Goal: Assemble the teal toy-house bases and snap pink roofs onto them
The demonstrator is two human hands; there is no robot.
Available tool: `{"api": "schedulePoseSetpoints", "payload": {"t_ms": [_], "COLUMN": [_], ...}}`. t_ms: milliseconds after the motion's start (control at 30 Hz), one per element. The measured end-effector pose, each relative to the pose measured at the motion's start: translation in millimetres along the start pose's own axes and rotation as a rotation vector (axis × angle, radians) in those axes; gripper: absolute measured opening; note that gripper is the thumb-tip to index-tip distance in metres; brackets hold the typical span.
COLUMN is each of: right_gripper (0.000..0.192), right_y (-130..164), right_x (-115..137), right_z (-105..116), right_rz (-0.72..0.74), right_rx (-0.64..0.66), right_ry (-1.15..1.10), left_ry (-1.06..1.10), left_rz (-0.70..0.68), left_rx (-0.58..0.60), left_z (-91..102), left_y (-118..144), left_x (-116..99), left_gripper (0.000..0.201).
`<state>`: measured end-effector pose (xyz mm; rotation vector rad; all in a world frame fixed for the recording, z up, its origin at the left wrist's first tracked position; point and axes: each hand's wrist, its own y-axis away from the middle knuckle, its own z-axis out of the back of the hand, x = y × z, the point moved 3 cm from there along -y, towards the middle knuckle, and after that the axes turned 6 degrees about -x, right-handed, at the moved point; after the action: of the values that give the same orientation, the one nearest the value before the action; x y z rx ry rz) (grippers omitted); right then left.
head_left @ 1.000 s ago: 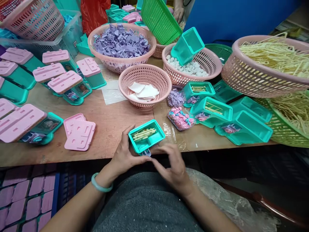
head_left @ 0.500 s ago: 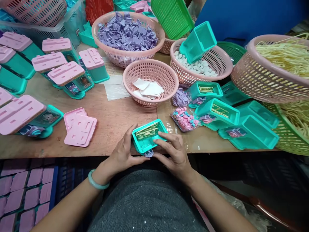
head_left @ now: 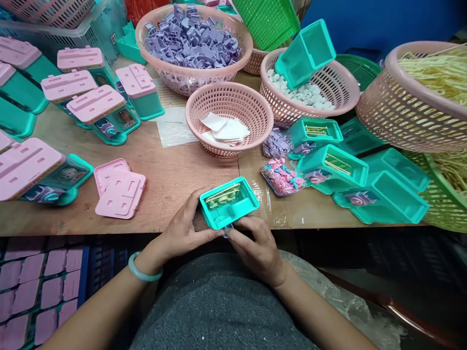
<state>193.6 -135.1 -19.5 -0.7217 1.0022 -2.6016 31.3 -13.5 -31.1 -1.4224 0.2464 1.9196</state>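
Since half a second ago the right hand (head_left: 257, 248) has slid off the teal tray (head_left: 229, 202) top to its near edge; both it and the left hand (head_left: 182, 228) clasp the tray at the desk (head_left: 171, 180) edge, yellow sticks inside; no writing is readable; pink baskets hold purple parts (head_left: 193, 36), white pellets (head_left: 304, 97), paper slips (head_left: 224, 130).
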Motion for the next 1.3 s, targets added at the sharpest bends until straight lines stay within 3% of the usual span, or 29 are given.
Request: {"api": "schedulePoseSetpoints", "payload": {"t_ms": [133, 433, 900, 1100, 1300], "right_gripper": [0.025, 0.027, 0.028, 0.032, 0.035], "right_y": [-3, -6, 1, 13, 8], "right_x": [-7, -12, -11, -6, 7], "right_z": [3, 14, 14, 6, 0], "right_rz": [0.003, -0.168, -0.317, -0.512, -0.392], "right_rx": [0.115, 0.178, 0.042, -0.164, -0.135], "right_ry": [-0.186, -0.334, -0.409, -0.313, -0.171], "left_ry": [-0.039, -0.098, -0.178, -0.144, -0.105], "left_rz": [-0.042, -0.108, -0.152, -0.16, -0.157], "left_rx": [-0.01, -0.036, -0.103, -0.1, -0.096], "left_z": [0.9, -0.5, -4.1, -3.2, -4.2], "left_y": [-1, 1, 3, 1, -1], "left_x": [2, 3, 2, 1, 0], "left_gripper": [0.083, 0.085, 0.088, 0.087, 0.082]}}
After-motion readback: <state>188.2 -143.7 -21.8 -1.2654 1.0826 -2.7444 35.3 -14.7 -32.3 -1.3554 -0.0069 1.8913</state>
